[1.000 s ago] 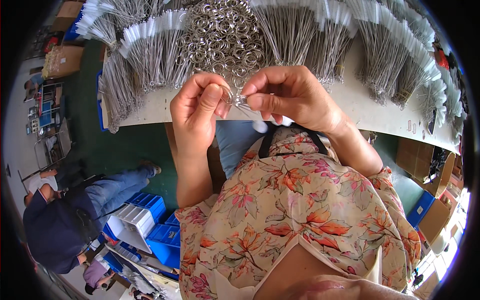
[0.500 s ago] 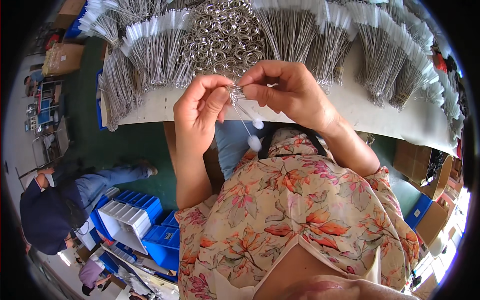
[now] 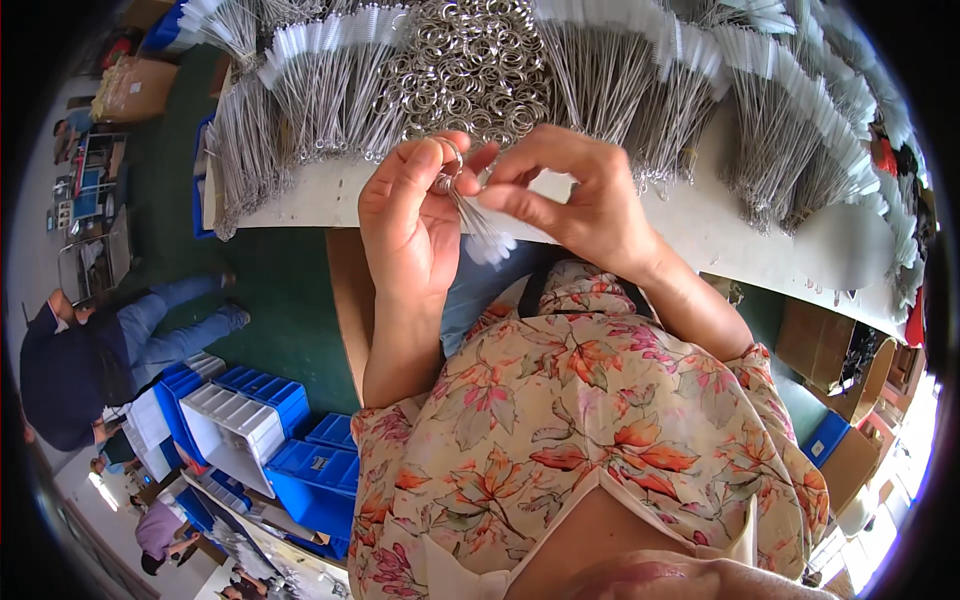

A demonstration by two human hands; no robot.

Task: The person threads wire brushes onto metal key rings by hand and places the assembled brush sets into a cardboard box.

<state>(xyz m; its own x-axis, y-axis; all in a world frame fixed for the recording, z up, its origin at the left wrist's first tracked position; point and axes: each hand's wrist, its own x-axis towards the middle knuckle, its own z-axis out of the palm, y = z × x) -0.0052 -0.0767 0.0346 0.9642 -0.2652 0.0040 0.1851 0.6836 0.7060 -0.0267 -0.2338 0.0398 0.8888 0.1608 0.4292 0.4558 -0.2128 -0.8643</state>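
My left hand (image 3: 402, 215) is raised over the table's near edge, its thumb and fingers pinching a metal key ring (image 3: 455, 152). From the ring hangs a small bunch of thin wire brushes (image 3: 485, 240), white bristle tips downward and slightly blurred. My right hand (image 3: 590, 185) comes in from the right, thumb and forefinger closed at the upper wires of the brushes; the exact contact is partly hidden by the fingertips. Just beyond both hands lies a heap of loose metal rings (image 3: 470, 75).
Bundles of wire brushes stand left (image 3: 325, 90) and right (image 3: 610, 80) of the ring heap on the white table (image 3: 715, 210). Blue and white bins (image 3: 235, 425) stand at lower left. A person in dark clothing (image 3: 75, 370) is behind them. Cardboard boxes (image 3: 830, 345) sit at right.
The ring now shows upright in my left fingers, and the brushes hang closer together. My right fingertips have shifted slightly. The person at left has moved farther left.
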